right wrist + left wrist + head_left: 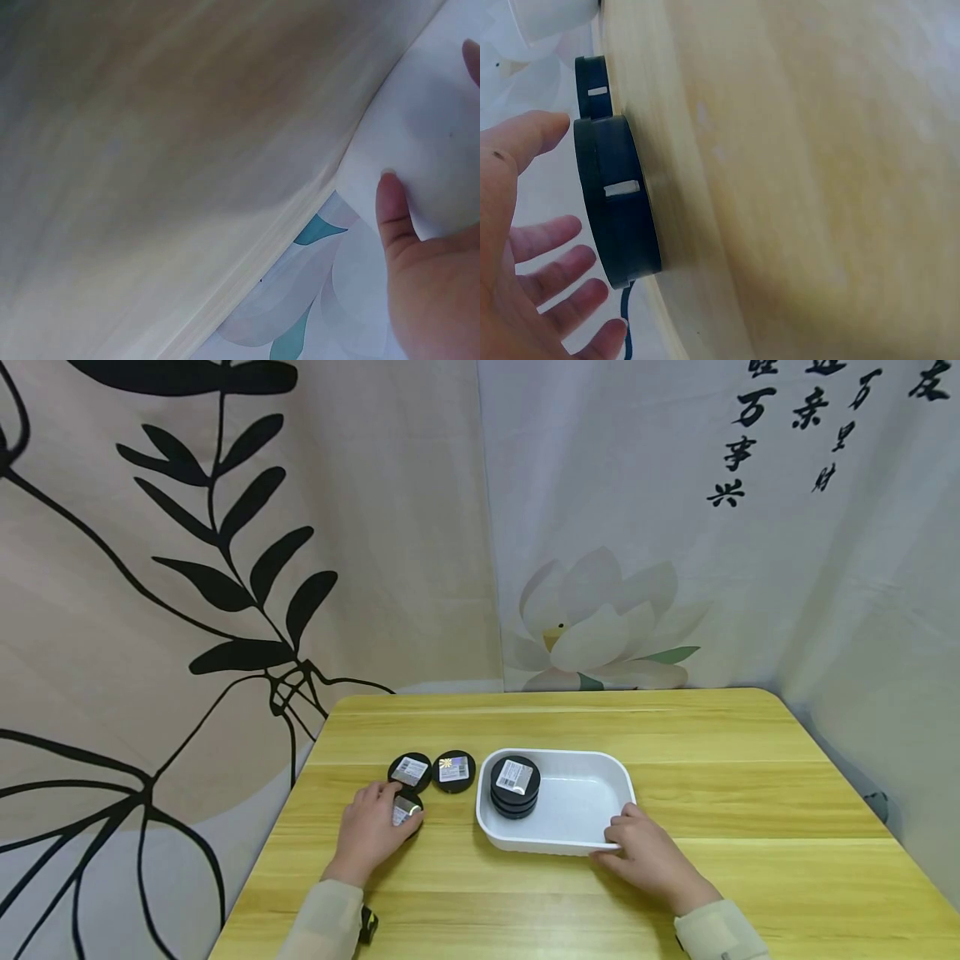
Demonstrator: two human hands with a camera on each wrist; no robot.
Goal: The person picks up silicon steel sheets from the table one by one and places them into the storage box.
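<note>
My left hand (369,831) reaches over a flat round black container (406,808) with a silver label. In the left wrist view, the thumb and spread fingers stand about this container (619,199), with gaps showing between them and it. Just beyond lie two more such containers, one on the left (410,772) and one on the right (453,772), their barcode labels facing up. My right hand (651,858) grips the near right corner of a white rectangular tray (577,802), thumb outside and fingers over the rim. A stack of black containers (515,781) stands in the tray's left half.
Everything rests on a yellow wood-grain table (480,906) with rounded far corners. Behind it hangs a pale curtain (405,527) printed with black leaves, a lotus and black characters. A dark strap (368,925) shows at the left wrist.
</note>
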